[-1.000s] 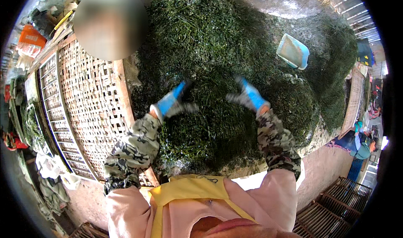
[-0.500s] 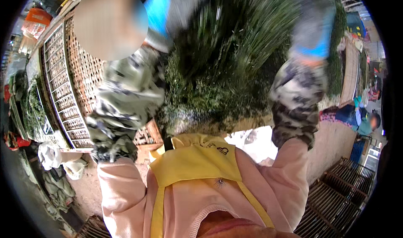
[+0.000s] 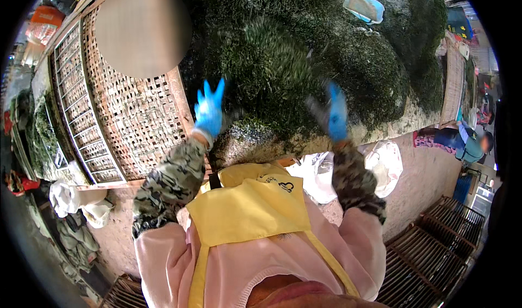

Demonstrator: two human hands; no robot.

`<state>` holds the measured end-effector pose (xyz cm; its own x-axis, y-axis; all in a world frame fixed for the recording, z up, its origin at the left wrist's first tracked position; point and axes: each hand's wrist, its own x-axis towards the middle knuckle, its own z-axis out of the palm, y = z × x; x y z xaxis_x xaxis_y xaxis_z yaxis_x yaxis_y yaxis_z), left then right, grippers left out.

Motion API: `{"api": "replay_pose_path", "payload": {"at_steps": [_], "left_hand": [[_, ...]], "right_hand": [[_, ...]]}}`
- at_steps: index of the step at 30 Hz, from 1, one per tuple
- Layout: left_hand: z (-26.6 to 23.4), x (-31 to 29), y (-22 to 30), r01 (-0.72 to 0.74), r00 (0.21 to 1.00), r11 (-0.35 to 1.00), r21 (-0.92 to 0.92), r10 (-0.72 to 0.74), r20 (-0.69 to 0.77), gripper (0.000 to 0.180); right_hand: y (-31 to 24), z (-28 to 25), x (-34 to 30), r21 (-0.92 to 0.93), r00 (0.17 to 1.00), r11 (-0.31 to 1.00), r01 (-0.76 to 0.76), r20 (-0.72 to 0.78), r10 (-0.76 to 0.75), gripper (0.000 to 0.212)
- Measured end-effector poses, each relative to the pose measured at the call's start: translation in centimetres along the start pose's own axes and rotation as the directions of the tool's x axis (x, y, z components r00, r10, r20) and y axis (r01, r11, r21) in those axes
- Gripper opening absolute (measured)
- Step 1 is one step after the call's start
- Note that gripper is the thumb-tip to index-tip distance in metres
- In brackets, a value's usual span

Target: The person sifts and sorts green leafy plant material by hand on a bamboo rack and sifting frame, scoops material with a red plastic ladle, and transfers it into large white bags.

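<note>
A large heap of dark green, stringy plant matter [image 3: 321, 36] covers the work surface in front of me. Its middle, between my hands, is blurred by motion. My left hand [image 3: 209, 111], in a blue and grey glove, is beside the heap's near left part with its fingers spread and nothing in them. At the near right part is my right hand [image 3: 336, 112], gloved alike and somewhat blurred, its fingers stretched out and holding nothing I can see. Camouflage sleeve covers reach up both forearms.
A blue-rimmed plastic tub [image 3: 364, 7] lies on the heap's far right. To the left are a woven lattice panel [image 3: 141, 117] and a white barred frame [image 3: 81, 107]. White bags [image 3: 384, 166] stand below the near edge; slatted racks [image 3: 435, 248] are at lower right. Another person [image 3: 473, 147] is far right.
Both hands have come down toward me and closer together from the far side. The green strands seen streaked between them now lie on the heap, and the tub has come into sight.
</note>
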<state>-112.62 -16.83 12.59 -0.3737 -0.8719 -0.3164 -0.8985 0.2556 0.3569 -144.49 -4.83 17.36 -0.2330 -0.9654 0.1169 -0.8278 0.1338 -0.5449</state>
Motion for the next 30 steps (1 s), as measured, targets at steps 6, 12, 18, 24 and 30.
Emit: {"api": "replay_pose_path", "payload": {"at_steps": [6,12,18,24,30], "left_hand": [[6.9,0.2,1.1,0.092,0.996,0.978,0.190,-0.093,-0.004,0.083],[2.5,8.4,4.0,0.126,0.967,-0.427,-0.895,-0.147,0.206,0.038],[-21.0,6.8,10.6,-0.314,0.934,0.580,-0.752,0.329,-0.136,0.027],[-19.0,6.2,9.6,-0.788,0.613,0.301,-0.537,0.465,-0.639,0.037],[-0.3,-1.3,2.7,-0.158,0.946,0.943,-0.294,0.060,-0.318,0.088]], "right_hand": [[4.4,14.0,-5.4,-0.472,0.904,0.826,-0.308,0.125,0.409,0.060],[4.2,13.4,5.8,0.922,0.667,-0.245,-0.300,0.386,0.637,0.057],[-5.4,-8.1,12.1,0.899,0.977,-0.383,0.212,-0.182,0.113,0.058],[-6.5,-9.8,10.6,0.898,0.896,0.044,0.437,-0.439,0.062,0.061],[-3.1,5.7,-1.2,0.343,0.995,0.938,-0.055,-0.064,0.082,0.068]]}}
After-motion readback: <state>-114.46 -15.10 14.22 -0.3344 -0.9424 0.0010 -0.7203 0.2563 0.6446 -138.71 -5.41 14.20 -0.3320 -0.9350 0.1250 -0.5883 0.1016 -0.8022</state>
